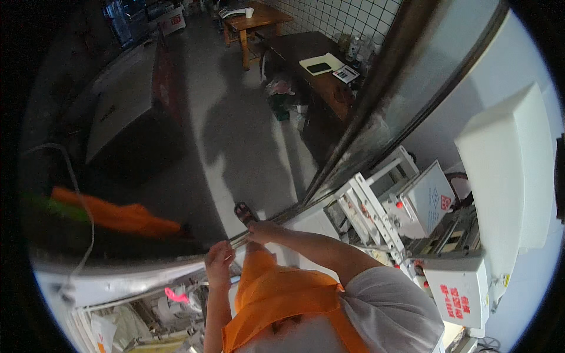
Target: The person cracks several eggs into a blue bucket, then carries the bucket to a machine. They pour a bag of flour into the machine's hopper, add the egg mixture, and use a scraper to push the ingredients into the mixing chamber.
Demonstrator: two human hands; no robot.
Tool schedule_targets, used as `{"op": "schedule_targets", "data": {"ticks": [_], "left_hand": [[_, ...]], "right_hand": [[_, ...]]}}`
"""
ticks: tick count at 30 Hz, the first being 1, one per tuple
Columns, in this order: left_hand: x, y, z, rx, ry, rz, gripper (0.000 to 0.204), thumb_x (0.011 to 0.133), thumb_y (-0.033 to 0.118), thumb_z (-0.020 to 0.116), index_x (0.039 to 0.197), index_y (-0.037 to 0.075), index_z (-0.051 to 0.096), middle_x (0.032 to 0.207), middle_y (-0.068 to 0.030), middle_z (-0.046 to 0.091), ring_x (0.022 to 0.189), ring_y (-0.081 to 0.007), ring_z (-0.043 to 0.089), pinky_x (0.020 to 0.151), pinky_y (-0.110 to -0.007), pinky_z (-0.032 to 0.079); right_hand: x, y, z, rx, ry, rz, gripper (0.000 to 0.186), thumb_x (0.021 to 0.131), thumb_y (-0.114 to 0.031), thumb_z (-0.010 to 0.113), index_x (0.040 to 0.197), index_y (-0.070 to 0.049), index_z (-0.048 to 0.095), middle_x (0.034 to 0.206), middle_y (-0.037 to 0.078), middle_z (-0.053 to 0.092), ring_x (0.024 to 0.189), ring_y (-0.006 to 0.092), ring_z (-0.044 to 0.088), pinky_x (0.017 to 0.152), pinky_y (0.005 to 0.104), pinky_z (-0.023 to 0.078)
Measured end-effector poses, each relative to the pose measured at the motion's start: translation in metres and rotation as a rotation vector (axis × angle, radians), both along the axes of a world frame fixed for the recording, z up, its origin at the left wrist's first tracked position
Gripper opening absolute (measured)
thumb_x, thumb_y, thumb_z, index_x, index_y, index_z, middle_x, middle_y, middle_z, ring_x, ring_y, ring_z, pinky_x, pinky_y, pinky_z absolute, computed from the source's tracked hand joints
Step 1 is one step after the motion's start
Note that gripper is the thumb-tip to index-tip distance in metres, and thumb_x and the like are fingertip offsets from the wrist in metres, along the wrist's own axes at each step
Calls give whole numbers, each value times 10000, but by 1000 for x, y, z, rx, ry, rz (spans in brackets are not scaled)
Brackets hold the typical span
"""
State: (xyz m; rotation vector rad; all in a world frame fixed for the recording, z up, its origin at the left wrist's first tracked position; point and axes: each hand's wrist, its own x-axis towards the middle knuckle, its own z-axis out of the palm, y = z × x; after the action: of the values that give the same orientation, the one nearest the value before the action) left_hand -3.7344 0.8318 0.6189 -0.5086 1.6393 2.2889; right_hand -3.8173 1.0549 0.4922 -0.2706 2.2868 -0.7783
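Observation:
In front of my orange apron [282, 297], my left hand [219, 262] is raised with its fingers curled together. Whatever it may hold is too small to make out. Close by on its right is my right hand [261, 232], at the end of a bent forearm, its fingers mostly hidden. A short pale strip [238, 240] shows between the two hands; I cannot tell whether they grip it or it belongs to the door sill behind. My foot in a dark sandal [246, 215] is just beyond the right hand.
A dark door frame [376, 112] slants along the right. White machines with red lettering [456, 291] stand beside me. Ahead are a dark table [306, 50] with a notebook and calculator, and a small wooden table [253, 22]. An orange cloth [123, 215] lies left, near a white cable [73, 176].

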Motion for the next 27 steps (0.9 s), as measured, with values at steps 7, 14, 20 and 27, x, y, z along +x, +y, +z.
{"op": "schedule_targets", "data": {"ticks": [7, 14, 20, 27], "left_hand": [[-301, 80, -119, -3, -188, -283, 319, 999, 338, 710, 1172, 75, 661, 1057, -52, 692, 942, -222, 695, 772, -353, 561], [-580, 57, -164, -380, -315, -385, 171, 972, 241, 656, 1068, 100, 669, 986, -36, 662, 781, -191, 644, 661, -350, 488], [-748, 133, -158, -572, -245, -408, 150, 960, 256, 654, 1000, 113, 669, 845, -23, 603, 723, -158, 578, 637, -308, 422], [-862, 220, -245, 55, -242, -982, 183, 1022, 282, 608, 986, 110, 660, 832, -9, 572, 672, -160, 516, 594, -306, 411]], "right_hand": [[-223, 182, -31, 71, 177, -438, 606, 1049, -537, 530, 1343, -18, 635, 1276, 255, 685, 1214, 422, 648, 1030, 542, 517], [-336, 316, -30, 182, 36, -817, 532, 979, -499, 657, 1318, -91, 701, 1301, 179, 716, 1213, 356, 675, 1028, 459, 524], [-421, 433, -24, -70, 214, -1076, 506, 959, -491, 690, 1202, -51, 751, 1132, 201, 764, 1037, 407, 727, 895, 495, 572], [-494, 632, -47, 306, 262, -1555, 386, 973, -408, 666, 1133, -65, 744, 1052, 186, 757, 950, 379, 736, 827, 515, 571]]}}
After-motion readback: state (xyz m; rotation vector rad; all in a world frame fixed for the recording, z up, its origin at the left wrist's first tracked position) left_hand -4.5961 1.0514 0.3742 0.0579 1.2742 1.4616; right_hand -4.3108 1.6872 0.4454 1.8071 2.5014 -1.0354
